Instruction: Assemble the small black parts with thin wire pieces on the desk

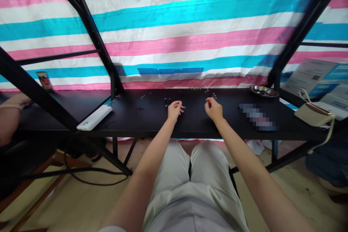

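My left hand [175, 110] is over the black table [130, 123], its fingers bent in towards the thumb. Whatever lies in that pinch is too small to make out. Just left of it stand two small dark cylindrical pieces [166, 102]. My right hand [214, 109] is apart from the left, with thumb and fingertips pressed together; anything between them is hidden. Beyond its fingertips are a few more small dark pieces [214, 96]. A row of tiny light pieces [195, 88] runs along the table's back edge.
White scraps [143, 96] and dark thin bits [140, 108] lie to the left, near a white power bank-like block [95, 117]. At right are a metal dish [264, 91], a blurred-out flat item [257, 117] and a cream pouch [312, 114]. Another person's arm [11, 116] shows at far left.
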Available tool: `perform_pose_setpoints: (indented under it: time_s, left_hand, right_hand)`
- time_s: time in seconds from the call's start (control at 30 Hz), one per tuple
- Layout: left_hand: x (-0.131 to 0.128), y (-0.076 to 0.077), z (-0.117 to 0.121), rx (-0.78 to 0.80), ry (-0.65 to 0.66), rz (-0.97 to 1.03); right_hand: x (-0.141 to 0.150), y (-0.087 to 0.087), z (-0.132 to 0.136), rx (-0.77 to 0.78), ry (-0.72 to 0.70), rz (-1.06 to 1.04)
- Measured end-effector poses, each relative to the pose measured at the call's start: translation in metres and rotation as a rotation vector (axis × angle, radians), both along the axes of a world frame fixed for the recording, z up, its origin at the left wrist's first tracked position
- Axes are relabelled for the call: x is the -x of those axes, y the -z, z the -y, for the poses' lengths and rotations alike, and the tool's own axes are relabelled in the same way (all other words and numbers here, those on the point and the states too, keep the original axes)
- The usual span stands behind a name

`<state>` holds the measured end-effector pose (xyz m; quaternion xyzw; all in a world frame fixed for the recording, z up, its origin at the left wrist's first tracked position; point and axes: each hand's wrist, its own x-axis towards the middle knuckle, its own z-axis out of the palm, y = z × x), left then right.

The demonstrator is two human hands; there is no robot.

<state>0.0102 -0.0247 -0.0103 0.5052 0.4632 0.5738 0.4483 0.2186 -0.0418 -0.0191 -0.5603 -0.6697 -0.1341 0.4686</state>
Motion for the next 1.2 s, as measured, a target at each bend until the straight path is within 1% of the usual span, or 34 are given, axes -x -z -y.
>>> perform_pose_setpoints:
  time_s: [0.1, 0.17, 0.27, 0.33, 0.47, 0.7, 0.83, 1.2]
  left_hand:
    - [-0.001, -0.001, 0.001, 0.004, 0.060, -0.015]
    - [-0.002, -0.001, 0.002, 0.019, 0.150, -0.020]
    - [-0.004, -0.001, 0.004, 0.042, 0.310, -0.043]
    - [-0.005, -0.002, 0.005, 0.037, 0.360, -0.055]
    - [-0.005, -0.002, 0.005, 0.031, 0.365, -0.061]
    - [-0.007, -0.001, 0.005, 0.017, 0.338, -0.078]
    - [-0.008, -0.002, 0.006, 0.016, 0.334, -0.079]
    - [-0.008, -0.003, 0.007, 0.028, 0.333, -0.090]
  right_hand:
    - [0.011, 0.000, 0.003, 0.045, -0.117, 0.198]
    - [0.017, 0.000, 0.004, 0.080, -0.170, 0.315]
    - [0.022, 0.002, 0.003, 0.131, -0.192, 0.414]
    - [0.022, 0.004, 0.001, 0.163, -0.188, 0.441]
    - [0.020, 0.006, -0.001, 0.188, -0.188, 0.464]
    - [0.022, 0.001, 0.003, 0.138, -0.213, 0.458]
    - [0.021, 0.001, 0.003, 0.112, -0.237, 0.445]
    - [0.021, 0.000, 0.002, 0.085, -0.186, 0.444]
